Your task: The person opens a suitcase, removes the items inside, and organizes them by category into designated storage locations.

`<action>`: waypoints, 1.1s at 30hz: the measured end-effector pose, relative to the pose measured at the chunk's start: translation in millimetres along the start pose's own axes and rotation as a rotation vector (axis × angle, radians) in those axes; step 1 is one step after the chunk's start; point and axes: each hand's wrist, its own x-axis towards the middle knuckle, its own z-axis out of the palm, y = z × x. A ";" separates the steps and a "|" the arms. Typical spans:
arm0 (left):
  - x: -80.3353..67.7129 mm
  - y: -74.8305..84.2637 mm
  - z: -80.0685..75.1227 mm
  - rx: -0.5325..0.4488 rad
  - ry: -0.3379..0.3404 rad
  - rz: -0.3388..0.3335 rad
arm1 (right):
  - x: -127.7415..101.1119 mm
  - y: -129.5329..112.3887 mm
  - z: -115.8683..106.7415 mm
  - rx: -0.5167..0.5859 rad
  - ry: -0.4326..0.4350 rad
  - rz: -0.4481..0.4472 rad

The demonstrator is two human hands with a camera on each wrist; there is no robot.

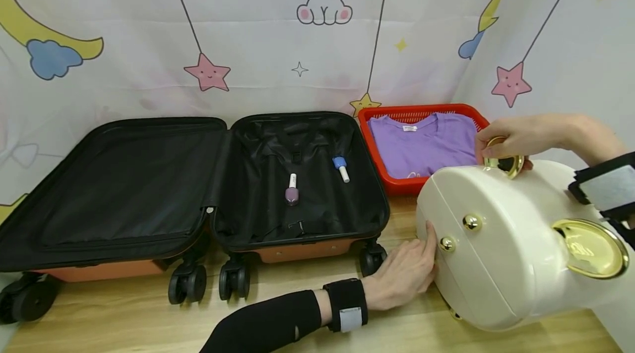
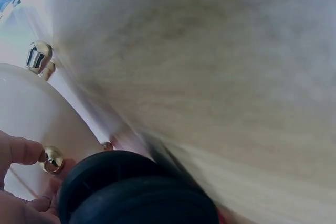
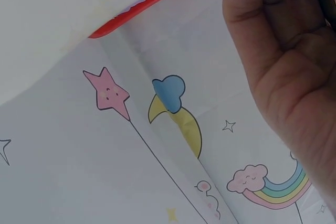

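Pinching the gold ring handle (image 1: 504, 161) with my right hand (image 1: 516, 135), left hand (image 1: 404, 276) flat against the cream case (image 1: 501, 253) tilted on the table, I fear it rolling off.

open suitcase (image 1: 198, 187) left of basket (image 1: 377, 165), case (image 1: 506, 248) in front

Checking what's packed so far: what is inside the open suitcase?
In the right half of the suitcase lie a purple nail polish bottle and a small blue-capped tube. The left half shows only its black lining; anything beneath that is hidden.
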 end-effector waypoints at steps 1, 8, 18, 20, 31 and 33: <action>-0.2 -0.9 -0.1 -0.011 0.003 0.002 | 0.1 0.5 -0.2 0.004 -0.003 -0.006; -1.7 -9.3 -8.0 -0.109 -0.028 0.048 | 0.0 4.1 0.0 0.010 -0.020 -0.045; -0.8 -22.7 -27.7 -0.210 -0.150 0.079 | 1.2 1.0 0.8 -0.001 0.000 -0.028; -0.5 -24.1 -29.7 -0.235 -0.184 0.059 | 1.1 0.7 1.1 -0.005 0.011 -0.023; -8.0 -14.1 -31.2 0.091 -0.101 0.055 | 0.8 0.8 1.7 -0.011 0.026 -0.010; -10.4 -8.9 -31.7 0.232 -0.056 0.054 | 1.0 1.4 2.1 -0.004 0.021 -0.004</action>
